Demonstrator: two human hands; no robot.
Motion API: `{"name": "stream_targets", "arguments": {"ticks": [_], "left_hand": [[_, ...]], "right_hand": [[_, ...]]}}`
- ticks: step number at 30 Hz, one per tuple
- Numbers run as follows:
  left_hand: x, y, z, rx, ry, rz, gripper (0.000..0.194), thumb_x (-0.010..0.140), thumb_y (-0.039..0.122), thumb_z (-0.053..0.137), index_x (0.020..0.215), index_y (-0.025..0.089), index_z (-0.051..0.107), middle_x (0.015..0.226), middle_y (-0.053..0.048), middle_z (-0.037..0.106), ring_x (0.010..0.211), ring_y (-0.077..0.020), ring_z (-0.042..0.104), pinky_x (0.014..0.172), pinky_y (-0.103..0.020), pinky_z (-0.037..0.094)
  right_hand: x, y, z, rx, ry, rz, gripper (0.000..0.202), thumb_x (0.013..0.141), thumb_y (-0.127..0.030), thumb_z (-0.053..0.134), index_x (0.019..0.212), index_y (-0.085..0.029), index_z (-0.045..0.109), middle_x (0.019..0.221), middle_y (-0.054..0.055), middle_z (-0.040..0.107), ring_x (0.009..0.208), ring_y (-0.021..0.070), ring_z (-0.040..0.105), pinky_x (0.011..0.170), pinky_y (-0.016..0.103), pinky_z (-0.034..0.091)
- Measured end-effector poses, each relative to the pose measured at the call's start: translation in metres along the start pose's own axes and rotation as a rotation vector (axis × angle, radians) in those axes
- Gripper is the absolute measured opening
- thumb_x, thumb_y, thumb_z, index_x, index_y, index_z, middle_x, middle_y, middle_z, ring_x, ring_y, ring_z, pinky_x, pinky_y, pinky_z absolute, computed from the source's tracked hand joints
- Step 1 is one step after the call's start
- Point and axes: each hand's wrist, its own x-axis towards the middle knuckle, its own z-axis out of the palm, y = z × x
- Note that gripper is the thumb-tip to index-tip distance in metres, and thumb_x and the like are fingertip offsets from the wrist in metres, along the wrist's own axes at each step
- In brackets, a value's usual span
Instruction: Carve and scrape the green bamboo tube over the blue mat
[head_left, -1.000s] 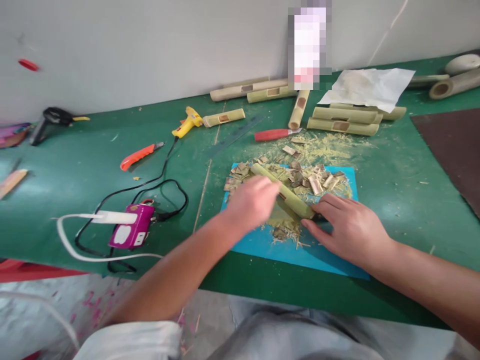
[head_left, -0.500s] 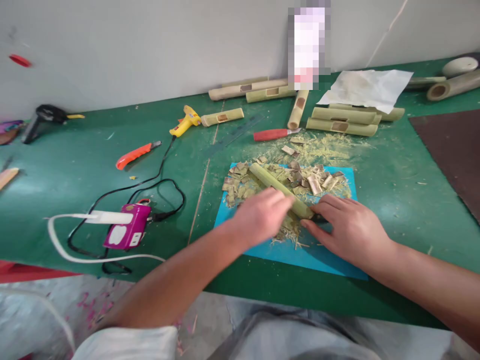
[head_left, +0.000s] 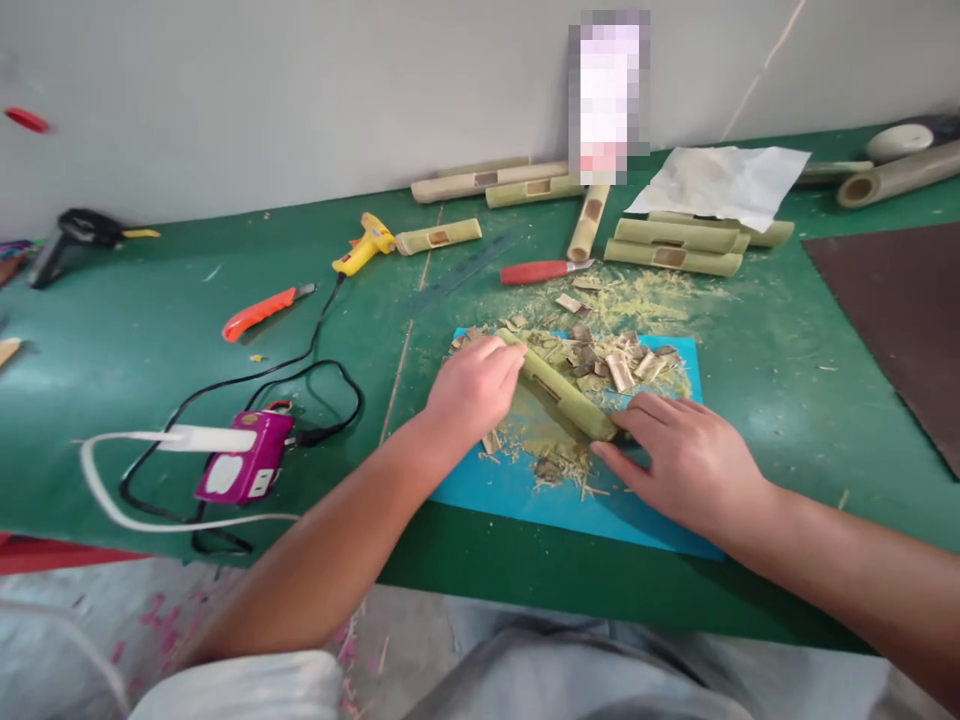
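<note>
A green bamboo tube (head_left: 577, 405) lies slantwise over a blue sheet (head_left: 517, 490), with a narrow slot cut in its side. My left hand (head_left: 478, 388) is closed at the tube's far left end, fingers curled and covering part of it. The near right end is gripped between the thumb and fingers of my right hand (head_left: 686, 455). Bamboo chips (head_left: 621, 370) and fine shavings (head_left: 562, 470) are scattered around the tube.
Beyond the sheet lie a red-handled knife (head_left: 534, 272) and several notched bamboo tubes (head_left: 667, 258). To the left are an orange utility knife (head_left: 262, 314), a yellow glue gun (head_left: 365, 246) and a purple power adapter (head_left: 246, 458) with cords. A dark mat (head_left: 892, 320) lies right.
My left hand has moved up and left from the middle of the bamboo tube to its far end, uncovering the slot. My right hand keeps its grip on the near end.
</note>
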Motion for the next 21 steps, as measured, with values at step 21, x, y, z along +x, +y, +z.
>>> {"name": "stream_targets", "arguments": {"ticks": [21], "left_hand": [[-0.002,0.020,-0.001,-0.038,0.018,0.054,0.024,0.097,0.015,0.044,0.099,0.008,0.067,0.078,-0.008,0.065,0.074,-0.0165,0.060,0.068,-0.028,0.051]], "right_hand": [[0.000,0.001,0.001,0.005,-0.024,0.030,0.027,0.090,-0.039,0.055,0.080,-0.016,0.067,0.077,0.005,0.063,0.069,0.0172,0.059,0.064,0.032,0.041]]}}
